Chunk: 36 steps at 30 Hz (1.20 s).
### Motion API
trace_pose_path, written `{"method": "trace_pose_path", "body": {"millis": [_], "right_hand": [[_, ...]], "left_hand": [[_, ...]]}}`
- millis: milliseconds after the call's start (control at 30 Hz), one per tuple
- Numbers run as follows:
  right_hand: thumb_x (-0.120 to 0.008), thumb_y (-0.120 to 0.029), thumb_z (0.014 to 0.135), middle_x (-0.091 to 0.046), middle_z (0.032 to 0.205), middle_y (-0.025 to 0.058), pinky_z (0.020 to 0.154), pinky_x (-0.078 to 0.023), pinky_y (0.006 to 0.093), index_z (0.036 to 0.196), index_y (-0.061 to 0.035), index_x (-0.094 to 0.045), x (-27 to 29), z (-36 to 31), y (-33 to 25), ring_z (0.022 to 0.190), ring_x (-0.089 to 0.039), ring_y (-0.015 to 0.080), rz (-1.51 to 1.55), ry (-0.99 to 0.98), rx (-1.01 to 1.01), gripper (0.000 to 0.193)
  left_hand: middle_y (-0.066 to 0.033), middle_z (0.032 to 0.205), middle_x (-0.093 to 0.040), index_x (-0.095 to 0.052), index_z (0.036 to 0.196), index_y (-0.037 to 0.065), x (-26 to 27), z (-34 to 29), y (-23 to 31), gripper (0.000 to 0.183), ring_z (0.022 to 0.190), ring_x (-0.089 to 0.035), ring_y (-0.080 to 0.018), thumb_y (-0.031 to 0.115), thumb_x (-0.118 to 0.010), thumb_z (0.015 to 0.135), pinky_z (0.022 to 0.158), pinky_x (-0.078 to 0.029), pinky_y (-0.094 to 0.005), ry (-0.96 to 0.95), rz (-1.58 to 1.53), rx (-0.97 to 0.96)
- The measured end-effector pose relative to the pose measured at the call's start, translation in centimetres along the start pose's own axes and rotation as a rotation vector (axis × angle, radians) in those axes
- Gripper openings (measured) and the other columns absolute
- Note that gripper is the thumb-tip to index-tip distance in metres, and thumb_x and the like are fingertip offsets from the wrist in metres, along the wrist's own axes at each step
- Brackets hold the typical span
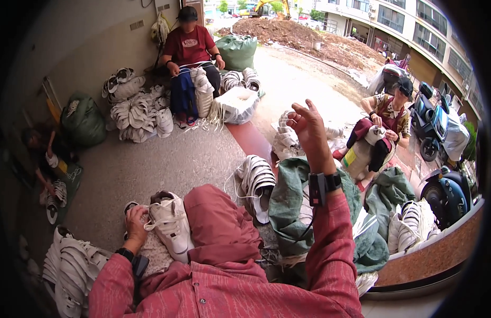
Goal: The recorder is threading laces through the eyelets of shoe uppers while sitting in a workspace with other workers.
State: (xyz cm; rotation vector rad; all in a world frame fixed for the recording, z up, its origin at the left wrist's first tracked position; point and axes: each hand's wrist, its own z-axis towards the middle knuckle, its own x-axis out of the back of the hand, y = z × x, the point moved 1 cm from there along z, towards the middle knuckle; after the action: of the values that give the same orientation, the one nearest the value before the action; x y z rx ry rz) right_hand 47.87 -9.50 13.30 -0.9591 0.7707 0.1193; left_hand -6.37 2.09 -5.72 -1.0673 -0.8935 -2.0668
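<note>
A white sneaker (172, 224) with white laces rests on my lap, toe toward me. My left hand (135, 223) is at its left side, fingers curled against the lacing edge, where a lace loop (148, 226) sticks out. My right hand (312, 132) is raised high to the right, well apart from the sneaker. Its thumb and fingertips bend toward each other; whatever they hold, if anything, is too small to make out. Beyond my knee stands a nested row of white shoe uppers (255, 183).
Stacked white shoes (75, 265) lie at my left. Green sacks (290, 199) and a bundle of white laces (363, 222) are at my right. Co-workers sit at the back (190, 50), right (386, 119) and far left (44, 159). Scooters (441, 196) stand beyond the right-hand ledge.
</note>
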Motion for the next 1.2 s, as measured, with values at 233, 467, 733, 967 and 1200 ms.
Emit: {"method": "trace_pose_path", "body": {"millis": [233, 467, 733, 967, 1200], "right_hand": [[-0.066, -0.002, 0.082, -0.055, 0.103, 0.0142, 0.063, -0.049, 0.0322, 0.147, 0.0025, 0.008, -0.3, -0.3, 0.4, 0.072, -0.058, 0.0191, -0.051, 0.028, -0.027, 0.099], [-0.067, -0.003, 0.081, -0.056, 0.100, 0.0124, 0.062, -0.049, 0.0320, 0.147, 0.0023, 0.008, -1.6, -0.9, 0.1, 0.070, -0.059, 0.0187, -0.064, -0.012, -0.046, 0.099], [-0.067, -0.003, 0.081, -0.057, 0.098, 0.0132, 0.061, -0.049, 0.0326, 0.147, 0.0028, 0.007, -3.3, -1.2, -1.2, 0.068, -0.059, 0.0193, -0.069, -0.032, -0.027, 0.099], [-0.066, -0.003, 0.081, -0.056, 0.100, 0.0147, 0.061, -0.049, 0.0325, 0.147, 0.0031, 0.006, -4.0, -1.5, -2.1, 0.066, -0.059, 0.0199, -0.043, -0.058, 0.007, 0.098], [-0.066, -0.003, 0.080, -0.054, 0.103, 0.0149, 0.061, -0.049, 0.0321, 0.147, 0.0027, 0.006, -4.2, -1.7, -2.3, 0.066, -0.060, 0.0201, -0.048, -0.062, 0.017, 0.098]], "left_hand": [[-0.0060, 0.113, -0.059, -0.065, 0.093, 0.012, 0.0, 0.2, -0.3, 0.023, 0.111, -0.049, -0.0288, 0.013, -0.070, 0.070, 0.097, -0.037, -0.0405, -0.005, -0.013, 0.012], [-0.0056, 0.111, -0.058, -0.065, 0.092, 0.013, 0.2, 0.1, 0.1, 0.023, 0.112, -0.048, -0.0287, 0.009, -0.070, 0.070, 0.099, -0.034, -0.0411, -0.022, -0.022, 0.076], [-0.0051, 0.112, -0.058, -0.064, 0.093, 0.013, 0.2, 0.1, 0.0, 0.023, 0.113, -0.048, -0.0284, 0.008, -0.069, 0.071, 0.099, -0.034, -0.0412, -0.025, -0.012, 0.038], [-0.0078, 0.107, -0.060, -0.065, 0.092, 0.008, 0.0, 0.1, -0.2, 0.021, 0.107, -0.051, -0.0305, 0.010, -0.069, 0.071, 0.095, -0.039, -0.0410, 0.009, 0.024, 0.023], [-0.0080, 0.109, -0.059, -0.065, 0.093, 0.009, 0.1, 0.2, 0.1, 0.021, 0.109, -0.050, -0.0303, 0.010, -0.068, 0.072, 0.096, -0.038, -0.0413, -0.003, 0.017, 0.018]]}}
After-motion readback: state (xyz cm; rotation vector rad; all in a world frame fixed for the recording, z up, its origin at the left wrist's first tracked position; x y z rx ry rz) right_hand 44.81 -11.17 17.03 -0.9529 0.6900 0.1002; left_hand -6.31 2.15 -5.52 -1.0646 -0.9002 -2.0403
